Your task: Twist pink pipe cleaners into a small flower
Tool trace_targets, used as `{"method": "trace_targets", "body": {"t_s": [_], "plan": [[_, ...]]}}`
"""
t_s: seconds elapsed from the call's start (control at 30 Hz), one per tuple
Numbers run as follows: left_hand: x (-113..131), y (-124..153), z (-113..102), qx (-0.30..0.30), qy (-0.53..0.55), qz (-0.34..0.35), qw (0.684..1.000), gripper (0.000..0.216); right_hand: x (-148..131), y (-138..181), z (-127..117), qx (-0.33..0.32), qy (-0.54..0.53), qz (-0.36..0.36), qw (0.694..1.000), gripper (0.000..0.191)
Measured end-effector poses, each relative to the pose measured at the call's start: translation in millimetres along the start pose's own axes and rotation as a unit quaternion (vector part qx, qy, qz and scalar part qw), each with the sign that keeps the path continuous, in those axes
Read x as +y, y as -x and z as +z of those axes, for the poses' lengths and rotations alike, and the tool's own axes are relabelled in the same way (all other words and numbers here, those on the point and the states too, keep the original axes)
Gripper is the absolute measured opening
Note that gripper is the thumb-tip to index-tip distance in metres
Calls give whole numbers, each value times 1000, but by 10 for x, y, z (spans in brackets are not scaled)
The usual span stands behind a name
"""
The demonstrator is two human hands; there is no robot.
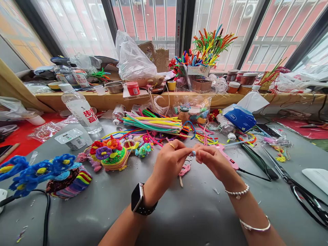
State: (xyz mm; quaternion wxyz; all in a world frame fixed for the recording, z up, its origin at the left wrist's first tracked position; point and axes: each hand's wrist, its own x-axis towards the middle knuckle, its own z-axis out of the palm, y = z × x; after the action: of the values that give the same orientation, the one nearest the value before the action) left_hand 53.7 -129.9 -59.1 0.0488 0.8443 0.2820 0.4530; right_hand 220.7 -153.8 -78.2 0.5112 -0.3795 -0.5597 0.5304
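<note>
My left hand and my right hand meet above the grey table, fingers pinched together on a small light-blue piece held between their tips. A ring sits on my left hand and a black smartwatch on that wrist; bracelets circle my right wrist. Just below the hands lies a pink twisted pipe-cleaner piece. A pink glue gun lies behind my right hand. A bundle of coloured pipe cleaners lies further back.
Finished pipe-cleaner flowers and blue flowers sit at the left. A water bottle stands back left, a tissue pack back right. Black scissors lie at the right. A cluttered wooden ledge runs along the window.
</note>
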Motion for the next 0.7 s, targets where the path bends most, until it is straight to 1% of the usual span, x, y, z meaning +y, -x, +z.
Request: {"method": "trace_targets", "body": {"t_s": [0.07, 0.13, 0.27, 0.37, 0.43, 0.5, 0.6, 0.7], "plan": [[-6, 3, -4, -3, -33, 30, 999, 19, -9, 1, -41, 5, 21, 8, 1000, 29], [-7, 6, -1, 1, -55, 46, 997, 19, -12, 0, -48, 14, 29, 26, 999, 26], [1, 11, 23, 10, -45, 37, 998, 16, -16, -1, -4, 38, -2, 50, 998, 21], [12, 17, 52, 15, -15, 10, 1000, 13, -13, 2, 63, 56, -64, 55, 995, 22], [22, 24, 73, 23, 6, -20, 1000, 12, 2, 0, 124, 82, -125, 62, 987, 22], [32, 31, 95, 26, 23, -53, 998, 12, 29, -8, 193, 127, -195, 72, 970, 21], [48, 41, 122, 17, 59, -97, 993, 11, 83, -24, 295, 188, -280, 94, 937, 24], [63, 44, 133, 10, 116, -149, 982, 11, 133, -30, 369, 209, -319, 107, 918, 26]]}}
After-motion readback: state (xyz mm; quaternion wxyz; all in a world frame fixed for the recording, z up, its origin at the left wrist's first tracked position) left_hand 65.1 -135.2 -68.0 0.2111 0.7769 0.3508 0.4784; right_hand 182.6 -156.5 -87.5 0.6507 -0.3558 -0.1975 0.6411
